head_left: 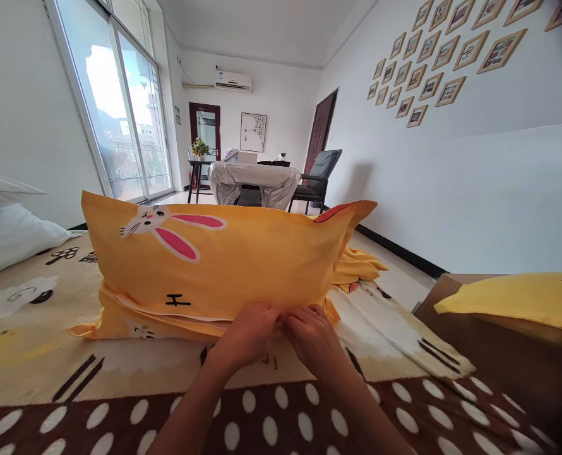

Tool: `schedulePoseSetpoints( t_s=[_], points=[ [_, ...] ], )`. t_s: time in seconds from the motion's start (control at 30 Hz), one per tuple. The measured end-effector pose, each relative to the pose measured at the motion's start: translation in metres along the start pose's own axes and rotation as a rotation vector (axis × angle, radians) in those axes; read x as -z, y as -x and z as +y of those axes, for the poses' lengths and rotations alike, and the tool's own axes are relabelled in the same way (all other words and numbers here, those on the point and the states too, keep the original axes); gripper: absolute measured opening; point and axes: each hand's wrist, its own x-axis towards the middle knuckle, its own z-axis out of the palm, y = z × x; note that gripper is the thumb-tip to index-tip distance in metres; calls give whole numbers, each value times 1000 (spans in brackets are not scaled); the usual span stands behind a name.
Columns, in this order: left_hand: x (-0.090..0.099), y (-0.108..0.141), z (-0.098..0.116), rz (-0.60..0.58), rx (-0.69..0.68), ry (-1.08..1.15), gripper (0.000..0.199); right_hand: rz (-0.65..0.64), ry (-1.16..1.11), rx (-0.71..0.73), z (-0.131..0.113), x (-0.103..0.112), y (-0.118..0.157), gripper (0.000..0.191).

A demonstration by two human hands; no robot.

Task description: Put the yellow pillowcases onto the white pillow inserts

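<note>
Nearest us, the brown dotted border (124,436) of the blanket (39,385) runs on the near side of the rabbit pillow (228,259). At the pillow's lower near edge, right of its middle, we have both hands close together: the left hand (255,328) and the right hand (312,335) each have fingers curled in, gripping the yellow fabric, though our fingertips are mostly hidden. The pillow rises on the blanket just beyond our hands, extending farther to their left than to their right, with a fold along its lower edge.

Left of the pillow we see a white pillow (16,243); behind its right end, bunched yellow cloth (361,265); well to its right, a yellow cushion (522,300). Beyond the pillow stand a plastic-covered table (257,172) and, farther right, a dark chair (322,172). Farthest, above the pillow, hangs an air conditioner (233,81).
</note>
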Motion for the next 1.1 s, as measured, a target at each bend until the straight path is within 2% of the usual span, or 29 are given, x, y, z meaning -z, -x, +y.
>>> schedulePoseSetpoints(
  t_s=[0.2, 0.37, 0.53, 0.63, 0.73, 0.83, 0.97, 1.03, 1.1],
  points=[
    [10, 3, -10, -53, 2, -69, 20, -111, -79, -35, 7, 5, 0, 15],
    [22, 29, -24, -74, 64, 8, 14, -155, -107, 18, 6, 6, -2, 16],
    [13, 46, -26, 12, 93, 163, 11, -102, -103, 65, -9, -2, -3, 11],
    [5, 49, -25, 56, 53, 157, 15, -52, -107, 133, -23, -11, -3, 14],
    [2, 52, -26, 76, 54, 133, 18, -64, -69, 159, -34, -14, -10, 14],
    [2, 55, -28, 94, 83, 147, 19, -212, -34, 112, -44, -5, -25, 13],
    [-1, 58, -30, 98, 90, 143, 19, -448, -86, -45, -59, 8, -42, 15],
    [-3, 58, -32, 103, 77, 116, 20, -451, -120, -121, -63, 7, -42, 16],
    [-4, 59, -34, 117, 86, 90, 21, -392, -140, -144, -62, 2, -36, 18]
  ],
)
